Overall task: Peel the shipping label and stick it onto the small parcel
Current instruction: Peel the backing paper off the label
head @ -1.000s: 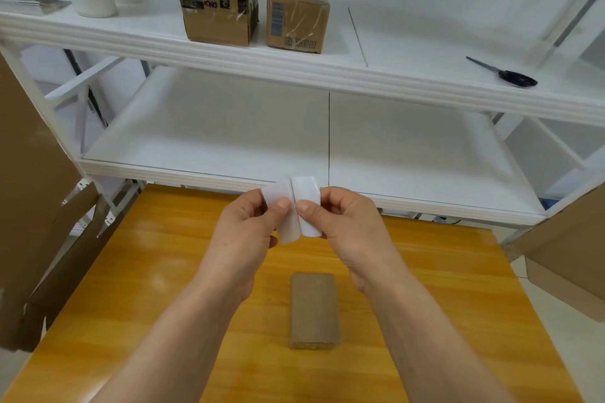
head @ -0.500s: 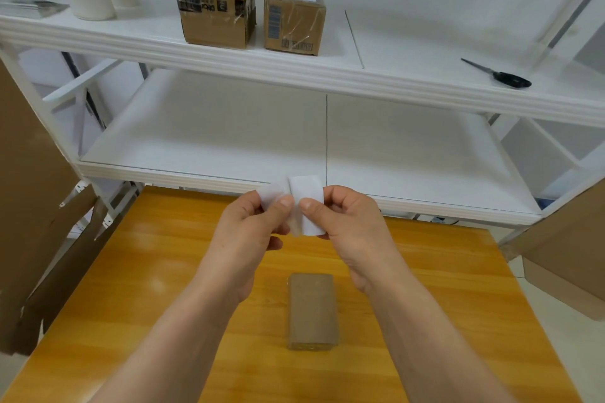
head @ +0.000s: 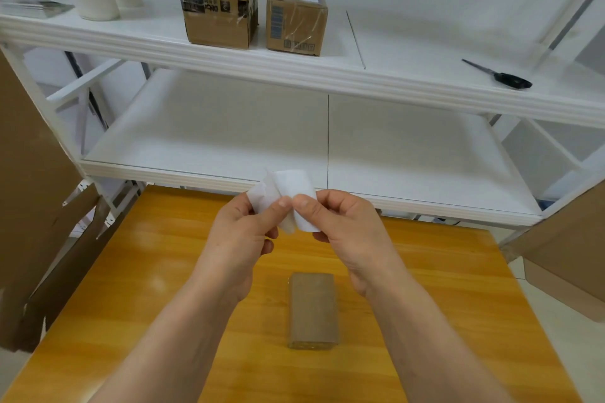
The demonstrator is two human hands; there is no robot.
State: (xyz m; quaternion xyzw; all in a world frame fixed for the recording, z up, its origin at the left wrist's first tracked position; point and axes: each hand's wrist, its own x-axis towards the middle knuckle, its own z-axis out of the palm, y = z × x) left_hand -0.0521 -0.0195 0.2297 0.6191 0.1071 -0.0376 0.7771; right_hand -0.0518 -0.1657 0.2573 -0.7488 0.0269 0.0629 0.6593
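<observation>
Head view: left hand (head: 242, 232) pinching backing, right hand (head: 343, 226) pinching shipping label (head: 294, 183), layers splayed apart for peeling. Small parcel (head: 312, 311) on table (head: 131, 304), 6 o'clock of hands, untouched.

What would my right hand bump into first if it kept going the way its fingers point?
Its fingers on the right hand point left, so probably the left hand, thumbs nearly touching over the white paper shipping label; depth is uncertain.
</observation>
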